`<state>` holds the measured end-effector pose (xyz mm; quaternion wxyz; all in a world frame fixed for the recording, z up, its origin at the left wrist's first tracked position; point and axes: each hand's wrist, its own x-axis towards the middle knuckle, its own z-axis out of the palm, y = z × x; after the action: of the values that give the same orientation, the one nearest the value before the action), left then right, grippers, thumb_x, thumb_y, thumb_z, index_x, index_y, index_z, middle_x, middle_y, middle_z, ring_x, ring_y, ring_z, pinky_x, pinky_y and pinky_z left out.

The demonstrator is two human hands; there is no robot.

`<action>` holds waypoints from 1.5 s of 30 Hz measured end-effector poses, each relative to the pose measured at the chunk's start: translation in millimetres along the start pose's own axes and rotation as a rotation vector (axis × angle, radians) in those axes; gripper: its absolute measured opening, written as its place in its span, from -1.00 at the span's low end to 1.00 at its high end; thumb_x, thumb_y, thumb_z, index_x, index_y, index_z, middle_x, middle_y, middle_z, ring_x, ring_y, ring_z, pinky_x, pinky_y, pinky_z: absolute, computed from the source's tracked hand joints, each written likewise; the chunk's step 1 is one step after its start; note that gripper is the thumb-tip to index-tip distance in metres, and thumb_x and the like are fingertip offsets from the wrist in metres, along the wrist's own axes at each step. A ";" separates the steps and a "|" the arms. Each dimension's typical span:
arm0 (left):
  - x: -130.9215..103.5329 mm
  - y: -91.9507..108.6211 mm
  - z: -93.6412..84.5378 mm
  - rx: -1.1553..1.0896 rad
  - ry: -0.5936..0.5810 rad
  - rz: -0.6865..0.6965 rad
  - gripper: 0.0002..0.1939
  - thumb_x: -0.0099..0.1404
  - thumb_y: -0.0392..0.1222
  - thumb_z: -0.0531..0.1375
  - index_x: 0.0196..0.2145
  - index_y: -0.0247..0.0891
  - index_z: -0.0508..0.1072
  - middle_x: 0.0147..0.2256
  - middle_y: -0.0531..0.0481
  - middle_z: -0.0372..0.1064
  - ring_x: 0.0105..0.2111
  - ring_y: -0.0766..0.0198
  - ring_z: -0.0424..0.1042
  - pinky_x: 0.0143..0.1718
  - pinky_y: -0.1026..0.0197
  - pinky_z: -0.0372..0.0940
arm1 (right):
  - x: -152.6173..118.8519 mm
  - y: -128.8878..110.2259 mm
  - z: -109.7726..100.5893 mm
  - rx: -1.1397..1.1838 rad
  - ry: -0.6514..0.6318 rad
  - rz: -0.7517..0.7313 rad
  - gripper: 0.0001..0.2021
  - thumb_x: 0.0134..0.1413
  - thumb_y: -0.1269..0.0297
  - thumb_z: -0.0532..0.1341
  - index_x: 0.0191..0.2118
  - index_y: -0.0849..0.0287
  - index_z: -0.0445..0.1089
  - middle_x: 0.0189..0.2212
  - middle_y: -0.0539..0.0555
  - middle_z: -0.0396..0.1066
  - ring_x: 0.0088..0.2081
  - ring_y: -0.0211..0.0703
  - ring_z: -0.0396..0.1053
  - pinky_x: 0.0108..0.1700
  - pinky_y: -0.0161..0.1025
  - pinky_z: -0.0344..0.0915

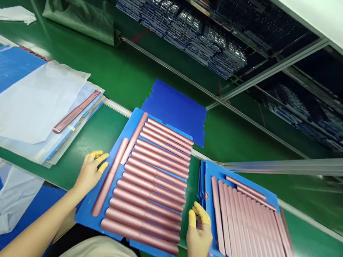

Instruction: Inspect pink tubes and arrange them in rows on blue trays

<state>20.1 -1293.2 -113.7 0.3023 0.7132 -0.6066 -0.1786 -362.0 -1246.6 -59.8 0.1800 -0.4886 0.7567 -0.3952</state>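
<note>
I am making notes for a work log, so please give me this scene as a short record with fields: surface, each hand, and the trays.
surface: green table
left hand: yellow fingertip covers, resting on the left edge of the middle blue tray, beside a lengthwise pink tube
right hand: yellow fingertip covers, at the edge of the right blue tray
middle tray load: row of pink tubes lying crosswise
right tray load: flat pink strips
far left: white sheets

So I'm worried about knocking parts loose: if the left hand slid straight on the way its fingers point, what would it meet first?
Most likely the lone pink bar lying lengthwise along the blue tray. The left hand rests at the tray's left edge, fingertips pointing up and right, almost at that bar; whether they touch it is unclear.
</note>
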 end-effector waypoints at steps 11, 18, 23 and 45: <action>-11.7 1.6 11.3 -0.058 -0.077 0.017 -0.64 0.25 -0.07 0.06 -0.05 -0.18 0.44 0.03 -0.19 0.22 0.10 -0.04 0.17 0.12 -0.11 0.13 | -33.4 18.8 -28.6 -0.071 -0.017 0.031 -0.56 -0.01 0.04 0.16 -0.06 0.23 0.38 -0.10 0.26 0.36 -0.14 0.00 0.32 -0.14 0.00 0.31; -21.6 17.0 -18.1 -0.100 0.065 -0.021 -0.57 0.27 -0.01 0.03 -0.01 -0.29 0.38 0.07 -0.24 0.22 0.11 -0.01 0.17 0.16 -0.10 0.08 | -30.3 30.6 -47.3 -0.074 0.016 -0.008 -0.61 0.04 0.09 0.15 -0.08 0.23 0.38 -0.12 0.26 0.37 -0.14 -0.02 0.33 -0.15 0.00 0.31; -48.2 57.4 -33.4 -0.177 0.080 -0.023 -0.57 0.25 0.04 0.06 0.02 -0.16 0.34 0.10 -0.09 0.22 -0.03 0.07 0.31 0.13 -0.08 0.14 | -23.1 28.6 -44.1 -0.017 -0.028 -0.083 -0.69 0.09 0.19 0.11 -0.08 0.20 0.38 -0.11 0.24 0.36 -0.08 -0.01 0.30 -0.15 0.00 0.32; -181.7 334.4 201.8 -0.238 -0.492 0.139 -0.57 0.25 -0.03 0.09 0.08 -0.06 0.27 0.10 -0.09 0.22 0.09 0.08 0.24 0.03 -0.01 0.28 | -34.8 204.6 -198.9 0.207 -0.522 -0.032 -0.68 0.04 0.47 0.09 -0.10 0.08 0.40 -0.25 0.08 0.47 -0.19 -0.13 0.39 -0.12 -0.13 0.39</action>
<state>-395.0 -1186.9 -69.4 0.2392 0.5644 -0.6841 -0.3954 -599.3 -1089.0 -98.3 0.4116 -0.5647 0.6327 -0.3338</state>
